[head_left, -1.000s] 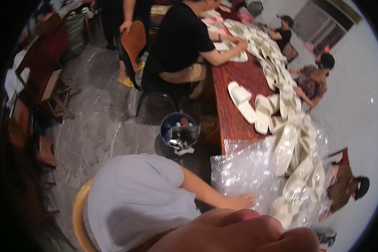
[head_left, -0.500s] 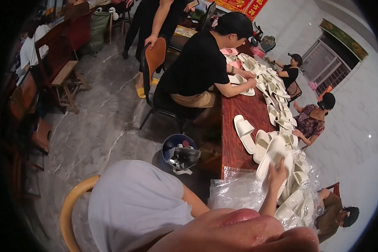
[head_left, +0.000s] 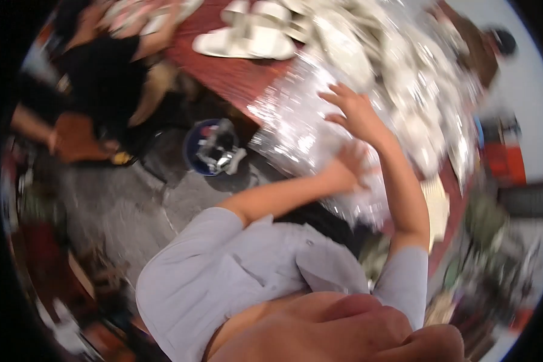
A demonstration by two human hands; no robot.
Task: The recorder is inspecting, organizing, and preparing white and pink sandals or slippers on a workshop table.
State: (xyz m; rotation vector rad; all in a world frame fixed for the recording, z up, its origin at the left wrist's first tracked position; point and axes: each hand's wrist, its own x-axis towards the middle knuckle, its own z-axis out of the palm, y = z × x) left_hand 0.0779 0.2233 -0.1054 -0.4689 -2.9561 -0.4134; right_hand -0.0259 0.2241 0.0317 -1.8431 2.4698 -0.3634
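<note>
My right hand is open over a sheet of clear plastic, its fingers spread and holding nothing. Closer to me, my left hand is blurred by motion. Its fingers look apart, and they lie over the near part of the same plastic. Just beyond, a large heap of cream-white slide slippers covers the table, partly wrapped in shiny plastic on the right. A few white slippers stand apart from the heap at the table's left side.
The dark red table runs away to the upper left. Below its edge on the floor stands a blue bucket with dark and silvery contents. A person in black sits at the table's left; another person is beyond the heap.
The white slipper held in one hand before is no longer in it. Both hands now show over the plastic. The view has turned down toward my lap and the near table.
</note>
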